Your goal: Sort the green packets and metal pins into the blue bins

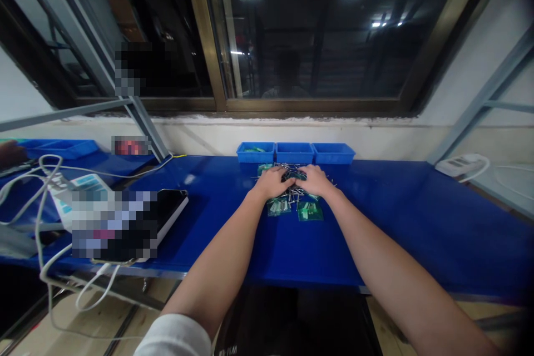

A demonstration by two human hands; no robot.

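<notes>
My left hand [273,181] and my right hand [314,179] rest side by side on a heap of small metal pins [293,193] in the middle of the blue table [396,222]. Both hands have fingers curled down into the heap; what they hold, if anything, is hidden. Small green circuit boards [309,211] lie at the near edge of the heap, one more green board [278,207] beside it. The hands almost touch each other.
Three blue bins [295,152] stand in a row behind the heap against the wall. To the left lie white cables [45,178] and a flat dark device [167,208]. A white power strip [456,164] sits far right. A window is above.
</notes>
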